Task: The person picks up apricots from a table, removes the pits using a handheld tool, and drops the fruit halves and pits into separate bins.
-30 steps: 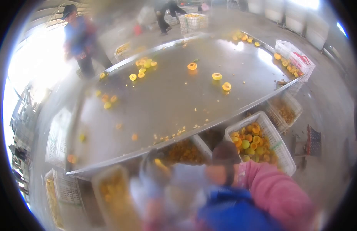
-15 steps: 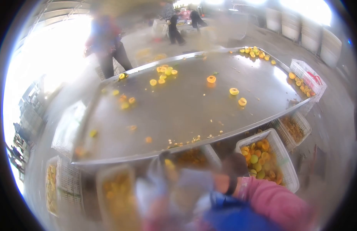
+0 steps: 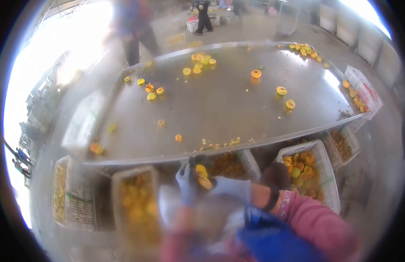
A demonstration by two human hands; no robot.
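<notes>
My left hand [image 3: 185,181], in a pale blue glove with dark fingertips, is closed beside yellow-orange fruit [image 3: 202,171] at the table's near edge. My right hand [image 3: 226,187], in the same kind of glove, reaches in from the right and is closed at another fruit piece [image 3: 205,182]. The two hands are close together, and the fruit shows between them. Behind them lies the metal table [image 3: 211,109], with halved fruit [image 3: 256,74] and small pale bits scattered over it. The lower palms are blurred.
Crates of fruit stand below the near edge: one at left [image 3: 82,196], one at centre left [image 3: 117,192], one at right [image 3: 329,179]. A white crate [image 3: 364,91] is at the table's right end. A person [image 3: 134,30] stands beyond the far left corner.
The view has shifted, so the table sits higher and further right in the picture. My hands stay together near the table edge, and the fruit between them shows more clearly.
</notes>
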